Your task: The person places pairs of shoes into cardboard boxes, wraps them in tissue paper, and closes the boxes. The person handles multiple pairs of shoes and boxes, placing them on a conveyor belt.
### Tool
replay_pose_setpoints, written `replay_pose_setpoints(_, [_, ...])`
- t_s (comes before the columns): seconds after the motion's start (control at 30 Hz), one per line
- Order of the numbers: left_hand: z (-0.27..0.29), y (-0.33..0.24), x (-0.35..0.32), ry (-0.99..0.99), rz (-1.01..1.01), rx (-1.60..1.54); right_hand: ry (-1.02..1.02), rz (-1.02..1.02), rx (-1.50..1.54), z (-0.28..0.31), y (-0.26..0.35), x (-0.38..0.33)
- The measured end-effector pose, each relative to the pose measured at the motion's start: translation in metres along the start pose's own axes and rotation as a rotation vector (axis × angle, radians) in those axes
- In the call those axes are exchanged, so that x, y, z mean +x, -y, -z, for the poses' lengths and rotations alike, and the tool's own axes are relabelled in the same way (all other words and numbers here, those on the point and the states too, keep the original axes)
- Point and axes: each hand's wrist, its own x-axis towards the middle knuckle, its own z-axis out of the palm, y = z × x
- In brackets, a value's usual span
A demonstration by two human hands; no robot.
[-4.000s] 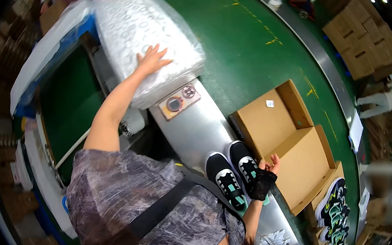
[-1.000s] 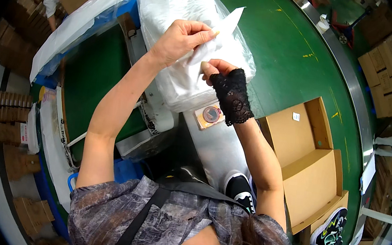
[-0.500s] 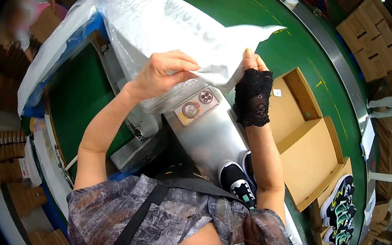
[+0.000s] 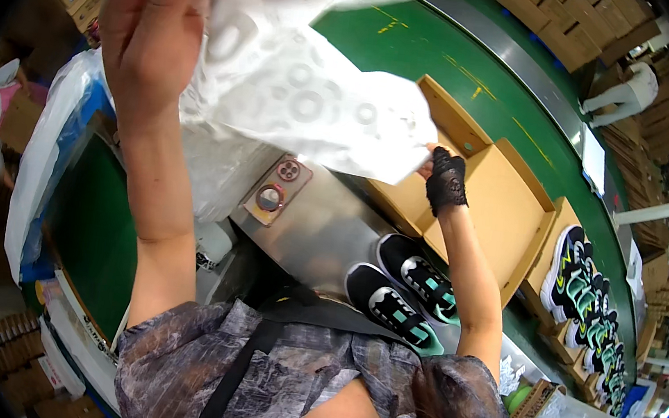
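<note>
A large white sheet of wrapping paper (image 4: 298,89) with pale grey printed circles is stretched between my hands. My left hand (image 4: 156,40), raised high at the upper left and blurred, is closed on one end of it. My right hand (image 4: 442,178), in a black lace fingerless glove, pinches the sheet's lower right corner above an open cardboard shoebox (image 4: 506,220). Close to my body, a pair of black sneakers (image 4: 394,298) with white soles and mint trim rests on the metal table (image 4: 315,232). A phone (image 4: 273,190) with a ring holder lies left of them.
More of the printed paper and clear plastic (image 4: 223,171) are heaped left of the phone. Boxes bearing black-and-mint sneakers (image 4: 588,304) line the right side. A green conveyor belt (image 4: 387,37) runs beyond. Other people (image 4: 628,90) stand farther off.
My left hand has swung up and left, pulling the sheet away from the heap. My right hand has moved down and right to the shoebox. The view has shifted, showing both sneakers.
</note>
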Motion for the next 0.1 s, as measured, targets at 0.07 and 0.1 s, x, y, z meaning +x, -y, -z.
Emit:
replay_pose_setpoints(0.07, [-0.033, -0.011, -0.012, 0.337, -0.025, 0.164, -0.283, 0.009, -0.17, 0.042, 0.011, 0.016])
replay_pose_setpoints(0.1, [-0.053, -0.012, -0.019, 0.502, -0.06, 0.218, -0.379, 0.058, -0.122, 0.073, 0.012, 0.025])
